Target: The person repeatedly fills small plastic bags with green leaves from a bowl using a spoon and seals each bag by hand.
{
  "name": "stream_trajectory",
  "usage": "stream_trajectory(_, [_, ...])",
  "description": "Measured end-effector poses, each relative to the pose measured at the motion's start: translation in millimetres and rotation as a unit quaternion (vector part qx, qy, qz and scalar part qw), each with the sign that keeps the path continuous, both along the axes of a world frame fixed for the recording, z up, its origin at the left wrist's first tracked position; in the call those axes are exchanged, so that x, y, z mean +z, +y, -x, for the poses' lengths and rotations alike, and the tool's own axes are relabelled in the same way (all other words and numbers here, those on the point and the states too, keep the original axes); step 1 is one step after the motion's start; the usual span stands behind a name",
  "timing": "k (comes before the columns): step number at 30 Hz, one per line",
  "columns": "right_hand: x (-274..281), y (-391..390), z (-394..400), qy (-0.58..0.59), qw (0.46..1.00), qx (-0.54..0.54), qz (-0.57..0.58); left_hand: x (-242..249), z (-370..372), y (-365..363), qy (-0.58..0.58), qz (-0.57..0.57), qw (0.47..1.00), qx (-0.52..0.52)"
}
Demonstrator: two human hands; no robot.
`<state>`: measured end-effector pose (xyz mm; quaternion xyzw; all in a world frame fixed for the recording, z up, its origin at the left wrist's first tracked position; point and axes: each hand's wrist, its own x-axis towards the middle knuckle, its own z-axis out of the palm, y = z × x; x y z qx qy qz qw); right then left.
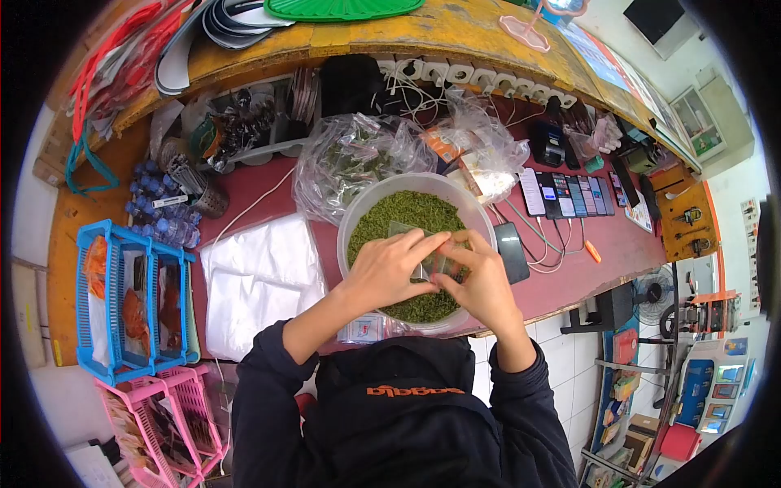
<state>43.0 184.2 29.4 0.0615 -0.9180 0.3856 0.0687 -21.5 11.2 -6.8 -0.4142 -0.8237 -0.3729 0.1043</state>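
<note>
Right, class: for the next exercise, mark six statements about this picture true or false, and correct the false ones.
1. The left hand and right hand both touch clear plastic over the tub. True.
2. The blue rack stands right of the tub. False: it stands to the left.
3. A lid covers the tub. False: it is open, with chopped greens showing inside.
4. Several phones lie in a row right of the tub. True.
5. The left hand rests on the white sheets. False: it is over the tub; the sheets lie to the left.
6. A small orange object lies right of the tub. True.
</note>
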Motion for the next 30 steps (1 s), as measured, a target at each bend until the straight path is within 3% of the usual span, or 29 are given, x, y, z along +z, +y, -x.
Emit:
stream_trajectory(3, [-15.9,3.4,4.3,0.07,0.997,-0.004,-0.014,-5.5,6.4,-6.0,0.023,0.011,1.0,0.004])
stream_trajectory(5, [-33.1,10.9,9.9,0.056,0.982,-0.063,-0.168,-6.7,11.8,-20.2,-0.006,-0.036,0.996,0.078])
stream_trajectory(7, [-54.5,11.8,6.6,0.013,0.973,-0.05,-0.223,3.1,14.2,-34.0,-0.05,-0.03,0.992,0.115])
stream_trajectory(9, [-72.9,8.8,8.2,-0.063,0.957,0.055,-0.279,7.2,20.1,-45.4,-0.03,-0.122,0.984,0.127])
stream_trajectory(15, [-82.5,-20.8,40.6,0.064,0.939,0.02,-0.339,4.4,23.2,-49.8,-0.059,-0.176,0.978,0.092])
stream_trajectory(17, [-89.9,-34.2,49.9,0.085,0.931,0.079,-0.347,4.2,23.7,-47.1,-0.066,-0.177,0.978,0.085])
stream_trajectory(19, [-77.3,-42.1,48.6,0.043,0.933,0.103,-0.342,4.1,23.3,-48.2,-0.072,-0.195,0.975,0.082])
stream_trajectory(21, [-74.0,-38.8,44.1,0.023,0.964,0.142,-0.225,-0.5,25.7,-54.0,-0.066,-0.202,0.974,0.08])
stream_trajectory(23, [-63.7,-28.7,41.3,0.01,0.974,0.136,-0.181,-3.0,26.1,-59.6,-0.062,-0.21,0.973,0.077])
stream_trajectory(25, [-61.3,-14.0,41.4,-0.056,0.985,0.118,-0.111,-1.1,24.0,-62.6,-0.154,-0.226,0.957,0.096])
stream_trajectory(27, [-59.5,2.7,43.2,-0.058,0.991,0.108,-0.046,-4.7,24.4,-60.4,-0.164,-0.248,0.95,0.093])
stream_trajectory(30, [-45.1,20.9,43.8,-0.197,0.978,0.058,0.031,-8.0,26.2,-60.1,-0.176,-0.263,0.944,0.09])
